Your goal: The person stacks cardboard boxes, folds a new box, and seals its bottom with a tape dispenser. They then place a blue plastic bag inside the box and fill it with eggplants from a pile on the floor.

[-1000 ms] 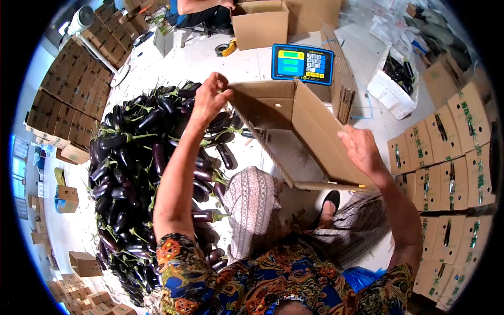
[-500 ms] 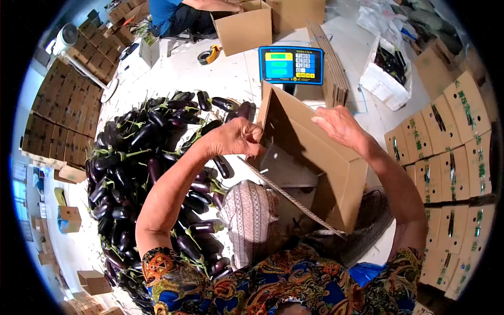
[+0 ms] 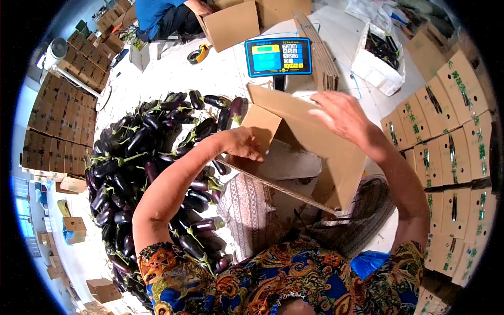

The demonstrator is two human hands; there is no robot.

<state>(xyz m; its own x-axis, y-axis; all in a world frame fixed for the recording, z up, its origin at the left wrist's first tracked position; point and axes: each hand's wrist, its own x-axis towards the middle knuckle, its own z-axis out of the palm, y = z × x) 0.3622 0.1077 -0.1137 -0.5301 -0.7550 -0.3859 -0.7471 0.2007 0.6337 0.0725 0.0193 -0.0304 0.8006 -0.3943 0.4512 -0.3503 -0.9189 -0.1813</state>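
Note:
A partly unfolded cardboard box [image 3: 336, 157] stands tilted over my lap, its middle open and a pale surface showing through. My left hand [image 3: 242, 144] has its fingers curled round the box's left side, close to a short flap that leans inward. Over the far right wall, my right hand [image 3: 344, 118] is open with fingers stretched out at the upper edge. Left of my left hand a big heap of dark purple eggplants [image 3: 139, 139] spreads over the floor.
A scale with a blue-framed display [image 3: 279, 56] stands just beyond the box. Flattened cardboard sheets [image 3: 319, 55] lean behind it. A white foam crate [image 3: 362, 65] holds more eggplants. Printed cartons [image 3: 449, 142] are stacked at right. A person in blue [image 3: 157, 18] sits at the back.
The box has opened wider, and its short left panel has turned into view. My right hand has loosened from the edge and straightened its fingers. My left hand has shifted slightly down and left.

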